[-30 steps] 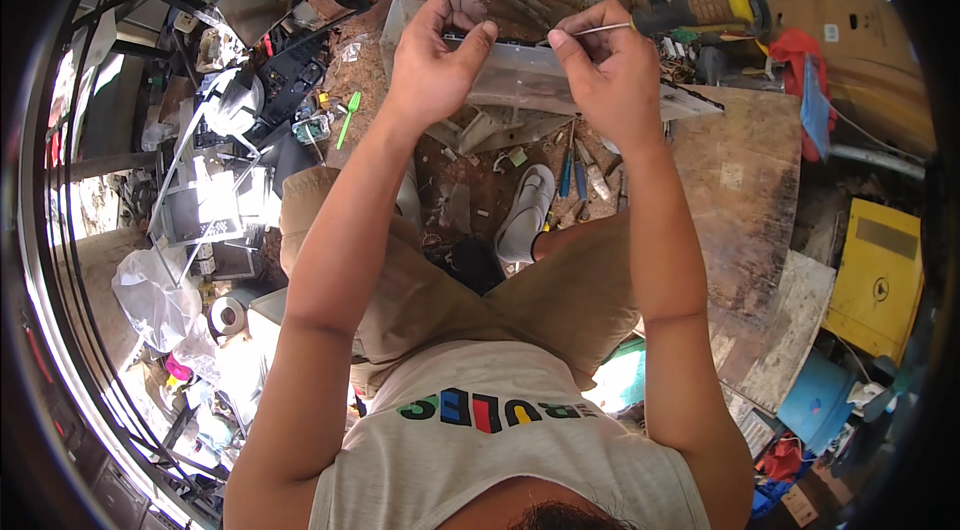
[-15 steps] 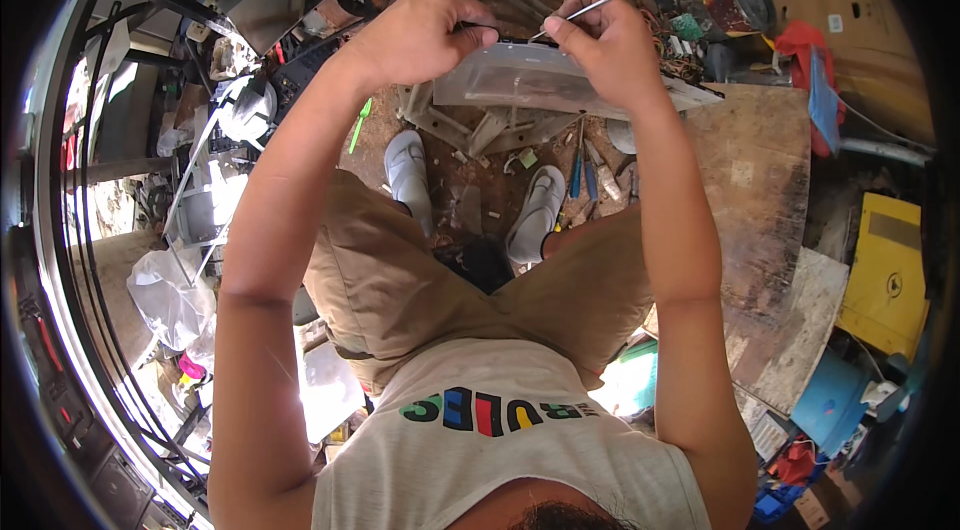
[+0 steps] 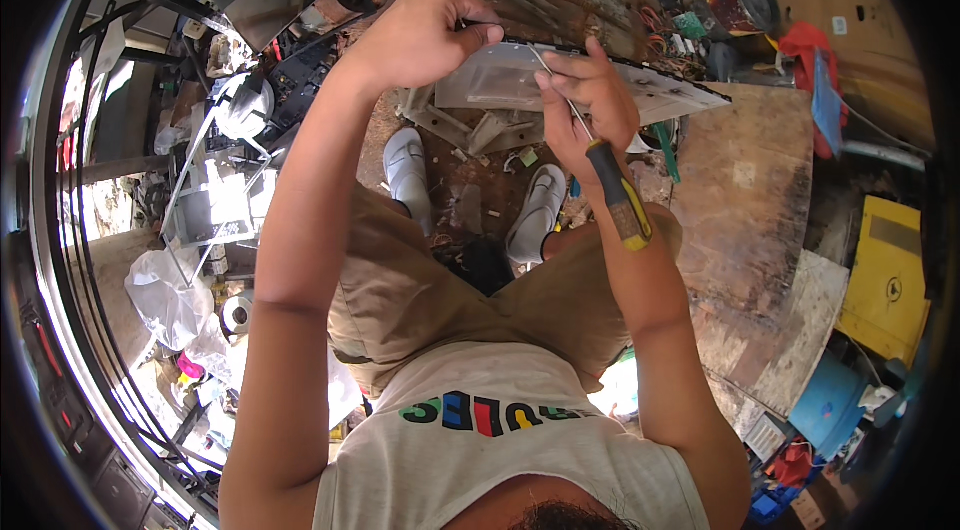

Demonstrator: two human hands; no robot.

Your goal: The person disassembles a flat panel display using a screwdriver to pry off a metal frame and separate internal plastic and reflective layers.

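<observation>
My left hand (image 3: pixel 425 35) is closed, its thumb and fingers pinching the upper left end of a thin flat panel (image 3: pixel 500 78). The panel is pale and partly see-through, with a dark strip along its far edge. In my right hand (image 3: pixel 598 110) lies a screwdriver (image 3: pixel 622 200) with a black and yellow handle. The fingers grip it by the thin metal shaft, so the handle points back over my wrist. Its tip is close to the panel's dark edge; whether it touches cannot be seen. The panel's right part runs out behind my right hand.
A worn wooden board (image 3: pixel 745 190) lies at the right, with a yellow case (image 3: pixel 885 275) beyond it. A tin can (image 3: pixel 742 0) stands at the far right. Scrap and parts crowd the left, including a clear plastic bag (image 3: pixel 170 300). My shoes (image 3: pixel 407 175) are on the littered floor.
The screwdriver has swung round: its handle pointed away to the upper right and now points toward me. My right hand has moved nearer and turned. My left hand keeps its hold on the panel.
</observation>
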